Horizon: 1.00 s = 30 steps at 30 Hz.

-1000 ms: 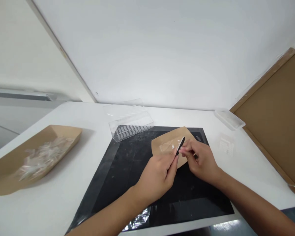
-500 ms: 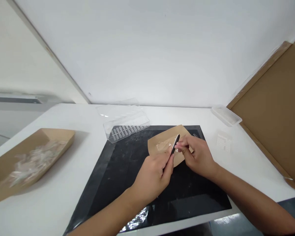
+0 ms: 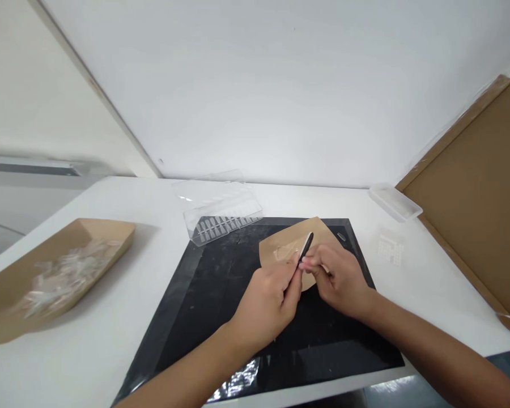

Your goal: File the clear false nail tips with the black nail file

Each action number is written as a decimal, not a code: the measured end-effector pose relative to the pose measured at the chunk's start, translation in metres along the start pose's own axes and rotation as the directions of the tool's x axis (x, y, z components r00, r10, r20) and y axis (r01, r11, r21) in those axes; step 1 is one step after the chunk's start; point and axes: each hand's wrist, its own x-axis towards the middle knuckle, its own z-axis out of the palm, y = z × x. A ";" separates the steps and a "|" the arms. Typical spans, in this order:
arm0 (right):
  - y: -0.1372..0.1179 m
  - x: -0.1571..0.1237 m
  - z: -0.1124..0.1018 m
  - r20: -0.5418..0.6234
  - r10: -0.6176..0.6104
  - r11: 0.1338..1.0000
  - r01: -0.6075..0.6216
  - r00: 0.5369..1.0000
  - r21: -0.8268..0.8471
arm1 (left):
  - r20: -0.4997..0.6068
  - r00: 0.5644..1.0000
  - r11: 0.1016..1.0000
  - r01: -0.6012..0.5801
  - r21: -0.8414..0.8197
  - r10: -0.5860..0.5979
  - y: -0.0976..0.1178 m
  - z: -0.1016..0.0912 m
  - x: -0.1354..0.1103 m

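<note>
left hand [image 3: 266, 306] — fingers [image 3: 292, 289] curled shut | right hand [image 3: 338, 280] — fingers [image 3: 317, 263] pinched, just beside left

I have a white table [image 3: 323, 199] filling the lower view, and a black mat [image 3: 204, 323] lies across its middle, with a piece of kraft paper [image 3: 280, 247] on top. To the left of the mat I see a kraft paper tray [image 3: 104, 233] heaped with clear plastic pieces, too blurred for me to name. Beyond the mat's far edge sit a clear box of nail tips [image 3: 223, 224] and its clear lid [image 3: 208, 190]. Far right, I have a shallow clear tray [image 3: 395, 203], and nearer, a small translucent sheet of tips [image 3: 390, 246].
</note>
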 end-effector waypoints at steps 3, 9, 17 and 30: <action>0.000 0.000 0.001 -0.105 0.021 0.998 -0.027 0.994 -0.055 | -0.003 1.000 1.000 -0.006 0.006 0.006 -0.001 0.000 0.000; 0.004 0.006 -0.005 -0.085 -0.012 0.994 0.003 0.996 -0.111 | -0.013 1.000 1.000 -0.028 0.000 0.028 0.000 0.002 -0.001; 0.003 0.006 -0.004 -0.109 0.003 0.985 -0.022 0.994 -0.174 | -0.020 1.000 1.000 -0.024 -0.012 0.024 0.000 0.002 -0.001; 0.007 0.006 -0.006 -0.046 -0.034 0.994 0.029 0.998 -0.103 | -0.086 0.992 0.992 -0.081 0.094 0.089 -0.001 0.002 -0.002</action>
